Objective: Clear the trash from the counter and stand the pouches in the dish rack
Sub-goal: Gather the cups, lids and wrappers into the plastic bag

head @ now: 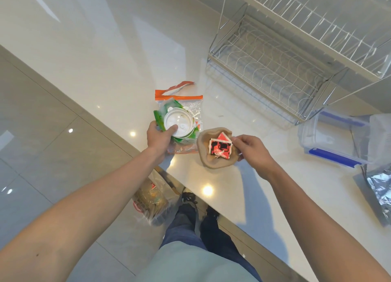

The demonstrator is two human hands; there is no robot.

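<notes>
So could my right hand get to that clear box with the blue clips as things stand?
Probably yes. The clear box sits on the counter just right of the right hand, with bare counter between them. But that hand is pinching a red packet and a tan pouch, so it would need to let go first.

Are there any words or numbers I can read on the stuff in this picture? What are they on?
No text can be read here.
Red, black and white packets in the tan pouch: printing shows, too blurred to read.
Bag on the floor: a red mark, too blurred to read.
Orange-topped zip bag: no words visible.
</notes>
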